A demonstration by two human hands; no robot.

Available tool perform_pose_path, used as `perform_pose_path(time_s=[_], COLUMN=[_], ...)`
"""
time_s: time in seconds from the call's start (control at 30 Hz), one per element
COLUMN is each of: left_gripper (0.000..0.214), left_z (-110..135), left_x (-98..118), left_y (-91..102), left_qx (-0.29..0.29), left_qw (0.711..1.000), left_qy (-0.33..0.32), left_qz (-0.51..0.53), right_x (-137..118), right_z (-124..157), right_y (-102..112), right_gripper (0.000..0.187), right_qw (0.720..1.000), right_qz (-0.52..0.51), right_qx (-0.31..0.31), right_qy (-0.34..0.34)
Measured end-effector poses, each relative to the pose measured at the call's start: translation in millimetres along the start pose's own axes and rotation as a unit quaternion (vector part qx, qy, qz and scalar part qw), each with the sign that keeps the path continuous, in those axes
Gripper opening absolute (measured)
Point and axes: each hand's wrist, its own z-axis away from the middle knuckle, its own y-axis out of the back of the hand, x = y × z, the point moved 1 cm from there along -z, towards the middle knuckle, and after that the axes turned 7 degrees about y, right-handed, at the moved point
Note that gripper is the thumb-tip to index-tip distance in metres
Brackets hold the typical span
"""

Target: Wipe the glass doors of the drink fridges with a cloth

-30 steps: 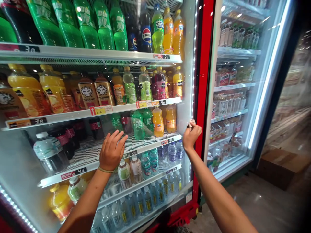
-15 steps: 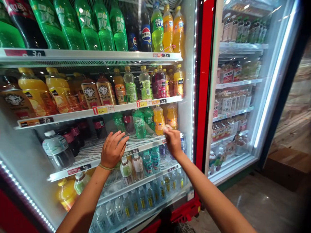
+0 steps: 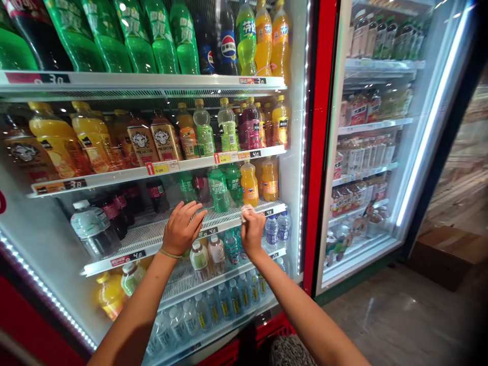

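Note:
My left hand [image 3: 183,223] is open, its fingers stretched out and close together, in front of the third shelf's front edge. A thin band circles that wrist. To its right, my right hand [image 3: 252,231] is closed around a small whitish wad [image 3: 247,209], perhaps a tissue or cloth; most of it is hidden by the fingers. The wad appears in front of the base of an orange soda bottle [image 3: 249,184]. Both hands are before the lit drinks fridge, whose shelf [image 3: 141,234] holds green soda bottles [image 3: 218,188] behind them. Whether either hand touches glass I cannot tell.
Large green bottles [image 3: 131,38] line the top shelf, and juice bottles [image 3: 91,134] the one below. Clear water bottles [image 3: 202,310] stand at the bottom. A red frame [image 3: 324,127] separates a second fridge [image 3: 366,178] on the right. A cardboard box [image 3: 446,254] sits on the floor.
My right hand has moved left and slightly down with the whitish wad, nearer my left hand. My left hand has shifted slightly. The view has tilted down a little.

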Motion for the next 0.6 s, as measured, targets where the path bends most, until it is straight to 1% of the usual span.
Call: perform_pose_path(time_s=[0.03,0.07,0.1,0.13,0.17,0.23,0.33,0.4,0.43,0.47,0.5,0.53,0.57,0.6], left_gripper=[0.037,0.036,0.035,0.034,0.034,0.034,0.036,0.036,0.036,0.036,0.036,0.036,0.036,0.036], left_z=[0.3,1.4,3.3,6.2,10.0,19.7,34.7,42.1,44.6,46.4,47.6,48.2,48.4,48.3], left_x=[1.1,2.6,4.5,6.7,9.0,13.2,16.6,16.9,16.8,16.8,16.7,16.9,17.1,17.4], left_y=[0.7,1.6,2.6,3.7,4.9,7.1,8.9,8.2,7.2,5.8,4.2,2.5,0.8,-0.7], left_qx=[-0.001,-0.002,-0.003,-0.005,-0.007,-0.015,-0.023,-0.023,-0.020,-0.015,-0.010,-0.004,0.002,0.007], left_qw=[1.000,1.000,1.000,1.000,1.000,0.999,0.999,0.999,0.999,0.999,1.000,1.000,1.000,1.000], left_qy=[0.001,0.002,0.003,0.001,-0.002,-0.013,-0.021,-0.016,-0.012,-0.009,-0.006,-0.004,-0.002,0.000], left_qz=[-0.003,-0.007,-0.014,-0.021,-0.029,-0.043,-0.044,-0.036,-0.032,-0.028,-0.026,-0.024,-0.023,-0.023], right_x=[-17.3,-28.7,-33.2,-30.8,-21.6,14.1,90.1,137.1,155.2,168.2,175.4,176.5,171.5,161.0], right_z=[5.2,9.2,11.6,12.4,11.8,6.7,-4.5,-10.5,-12.6,-14.1,-14.9,-15.2,-14.8,-13.6], right_y=[-5.7,-8.7,-9.4,-7.8,-4.1,8.6,38.4,60.3,69.8,77.0,81.3,82.2,79.4,73.2], right_gripper=[0.035,0.036,0.036,0.035,0.034,0.031,0.026,0.022,0.021,0.020,0.020,0.021,0.022,0.023], right_qw=[0.999,0.997,0.993,0.989,0.986,0.988,0.998,0.997,0.991,0.983,0.975,0.968,0.964,0.963], right_qz=[-0.018,-0.034,-0.047,-0.056,-0.060,-0.048,0.010,0.066,0.091,0.109,0.119,0.122,0.121,0.116], right_qx=[-0.022,-0.042,-0.060,-0.074,-0.082,-0.077,-0.030,0.008,0.025,0.041,0.055,0.068,0.078,0.084], right_qy=[0.031,0.061,0.090,0.113,0.129,0.126,0.052,-0.039,-0.091,-0.140,-0.181,-0.208,-0.224,-0.228])
